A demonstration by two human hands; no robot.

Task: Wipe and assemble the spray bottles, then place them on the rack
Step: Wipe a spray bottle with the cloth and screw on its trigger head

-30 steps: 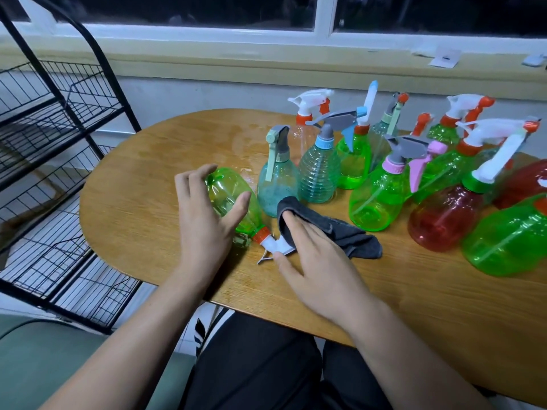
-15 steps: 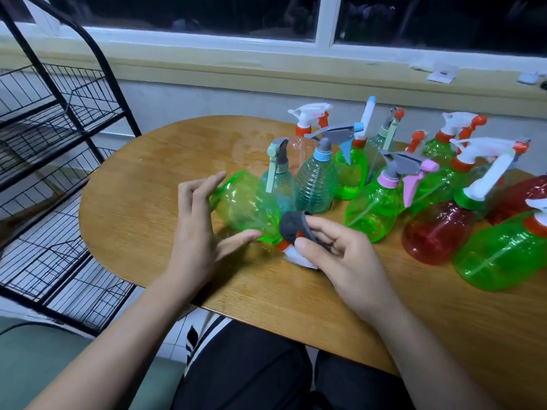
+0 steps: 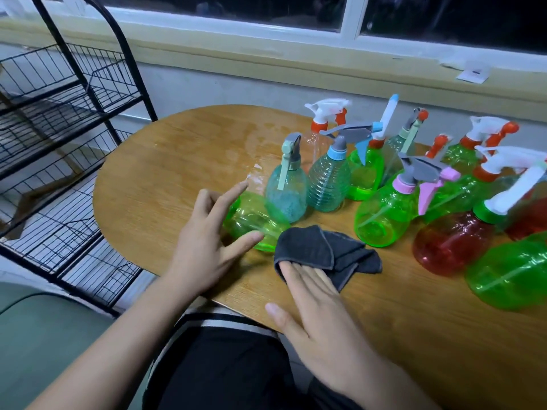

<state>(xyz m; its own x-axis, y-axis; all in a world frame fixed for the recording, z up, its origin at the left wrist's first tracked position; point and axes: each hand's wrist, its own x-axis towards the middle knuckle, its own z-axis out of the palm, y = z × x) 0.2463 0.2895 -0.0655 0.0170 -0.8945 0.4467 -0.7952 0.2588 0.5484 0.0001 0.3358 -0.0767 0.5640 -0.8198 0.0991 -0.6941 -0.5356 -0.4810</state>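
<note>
a rounded wooden table under a dark window carries many spray bottles near its far edge, a wire rack stands beside its left edge, the left hand is spread loose against a lying green bottle, and the flat right hand has its fingertips under a dark cloth.

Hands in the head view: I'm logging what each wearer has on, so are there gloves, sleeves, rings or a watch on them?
Both the left hand and the right hand are bare: no gloves, rings or watch show. Both forearms are uncovered as far as the frame's lower edge, with no sleeve in view.
</note>
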